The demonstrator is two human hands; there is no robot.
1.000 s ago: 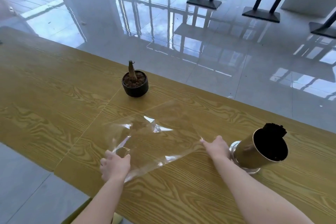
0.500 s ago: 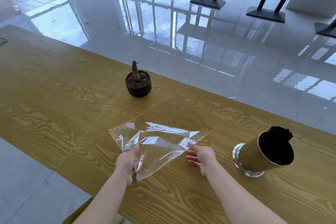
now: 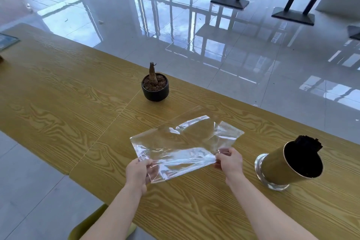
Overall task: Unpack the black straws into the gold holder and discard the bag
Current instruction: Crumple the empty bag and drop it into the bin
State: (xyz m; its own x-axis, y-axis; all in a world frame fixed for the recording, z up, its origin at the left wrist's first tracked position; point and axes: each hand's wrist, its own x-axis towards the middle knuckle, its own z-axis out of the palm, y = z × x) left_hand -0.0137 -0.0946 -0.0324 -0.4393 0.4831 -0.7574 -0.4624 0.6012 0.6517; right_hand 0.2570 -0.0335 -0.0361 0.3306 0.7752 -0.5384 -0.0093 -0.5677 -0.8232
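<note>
Since a second ago your hands have moved in from the far corners of the bag and the bag has come up off the surface: it was spread flat with a hand on each end, now it's folded over and held along its near edge. Your left hand (image 3: 138,169) is pinching the left near corner of the clear bag (image 3: 185,142), thumb over the film, fingers under it. Your right hand (image 3: 228,161) is pinching the right near corner the same way. Both are closed on the plastic, neither is free. The bag looks empty, nothing dark shows through it, and its far part droops toward the surface between the black plant pot (image 3: 155,88) and the near edge. Unpack step reads as done: the black straws (image 3: 307,143) sit in the gold holder (image 3: 288,165), their tips poking above the far rim, with the holder upright near the right end of the surface, just right of your right hand and not touching it. I can't tell the straw count or how far down they sit; the interior is all dark. What's left is the discard. No bin is in view, so where the bag goes is unknown from here. Expect to crumple or fold it further first; the thin film is springy and will try to reopen.
</note>
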